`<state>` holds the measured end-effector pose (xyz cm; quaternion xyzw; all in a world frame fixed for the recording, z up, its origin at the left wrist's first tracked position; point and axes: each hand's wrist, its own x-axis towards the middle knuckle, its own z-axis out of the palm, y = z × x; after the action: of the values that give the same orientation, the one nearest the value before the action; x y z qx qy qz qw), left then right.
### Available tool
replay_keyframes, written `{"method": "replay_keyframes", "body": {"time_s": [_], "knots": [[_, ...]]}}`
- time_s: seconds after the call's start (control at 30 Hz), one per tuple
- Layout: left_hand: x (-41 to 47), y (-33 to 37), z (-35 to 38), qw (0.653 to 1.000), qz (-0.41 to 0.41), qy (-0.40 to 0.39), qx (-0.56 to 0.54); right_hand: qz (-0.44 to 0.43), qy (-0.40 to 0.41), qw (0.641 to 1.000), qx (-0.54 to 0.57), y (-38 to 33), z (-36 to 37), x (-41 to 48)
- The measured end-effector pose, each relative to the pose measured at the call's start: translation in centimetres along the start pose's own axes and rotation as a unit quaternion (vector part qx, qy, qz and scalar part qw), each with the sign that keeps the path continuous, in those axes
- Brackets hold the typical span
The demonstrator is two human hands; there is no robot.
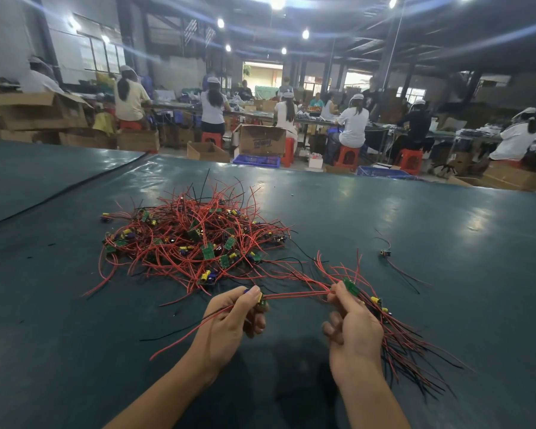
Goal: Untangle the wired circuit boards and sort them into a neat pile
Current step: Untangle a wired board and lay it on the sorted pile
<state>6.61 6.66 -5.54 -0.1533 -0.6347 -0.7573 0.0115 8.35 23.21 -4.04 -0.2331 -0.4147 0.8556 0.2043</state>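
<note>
Our left hand (232, 317) pinches one small circuit board (258, 297) between the thumb and curled fingers. Its red leads (297, 295) are drawn taut across to our right hand (353, 329), whose fingers curl round a gathered bundle (412, 357) of boards and wires. The bundle's boards sit up by the thumb and its tails fan down to the right over the green table (446, 212). The tangled heap (195, 243) lies just beyond our hands, left of centre, and one stray board (385, 252) sits well apart on the right. We cannot tell whether the taut leads are caught inside the bundle or only laid against it. If they are caught, a hard pull could, we judge, strain the joints where the wires meet the board or tighten the snag instead of freeing it. Several loose wires reach from near our right hand back toward the heap, so a wide tug might drag more pieces along. The bundle's tails splay unevenly; if we slacken the right-hand grip, boards may slip out and knot again. The stray board could easily be overlooked.
</note>
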Motion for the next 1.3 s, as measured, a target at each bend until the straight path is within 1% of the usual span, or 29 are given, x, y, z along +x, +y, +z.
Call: {"method": "replay_keyframes", "body": {"time_s": [0.13,0.23,0.33,0.4,0.43,0.53,0.63,0.77,0.9,1.0,1.1,1.17,1.23,1.3], "knots": [[-0.3,0.1,0.0,1.000,-0.017,-0.002,-0.006,-0.036,0.002,0.999,-0.002,0.6,0.2,-0.3],[-0.4,0.4,-0.1,1.000,-0.028,0.008,-0.008,-0.038,-0.019,0.999,-0.008,0.9,0.5,-0.8],[-0.5,0.6,0.1,1.000,-0.027,0.013,-0.003,-0.029,-0.069,0.993,-0.092,1.5,0.8,-1.5],[-0.6,0.5,0.4,0.999,-0.027,0.021,0.000,-0.035,-0.111,0.979,-0.165,2.4,1.3,-2.5],[-0.5,0.4,0.5,0.999,-0.023,0.024,0.005,-0.044,-0.134,0.972,-0.188,2.9,1.6,-3.1],[-0.5,0.0,0.6,0.999,-0.010,0.008,0.032,-0.070,-0.183,0.958,-0.208,3.9,2.2,-4.4],[-0.5,0.0,0.5,0.999,-0.013,-0.013,0.045,-0.073,-0.174,0.957,-0.221,3.9,2.1,-4.4],[-0.4,0.0,0.5,0.998,-0.021,-0.028,0.059,-0.057,-0.116,0.970,-0.204,3.4,1.8,-3.4],[-0.2,0.3,0.0,0.998,-0.031,-0.027,0.041,-0.044,-0.030,0.992,-0.114,1.6,0.8,-1.2],[-0.3,0.3,0.2,0.998,-0.032,-0.032,0.037,-0.054,-0.004,0.996,-0.070,0.7,0.0,-0.2],[-0.4,0.4,0.3,0.999,-0.036,-0.027,0.028,-0.069,-0.011,0.996,-0.061,0.8,0.1,-0.4],[-0.4,0.5,0.0,0.999,-0.043,-0.018,0.020,-0.068,-0.030,0.995,-0.069,1.1,0.5,-1.0],[-0.4,0.7,-0.3,0.998,-0.054,-0.007,0.002,-0.050,-0.065,0.992,-0.097,1.5,0.7,-1.6],[-0.4,0.7,-0.3,0.998,-0.063,-0.003,-0.010,-0.042,-0.115,0.980,-0.158,2.0,0.9,-2.4]]}}
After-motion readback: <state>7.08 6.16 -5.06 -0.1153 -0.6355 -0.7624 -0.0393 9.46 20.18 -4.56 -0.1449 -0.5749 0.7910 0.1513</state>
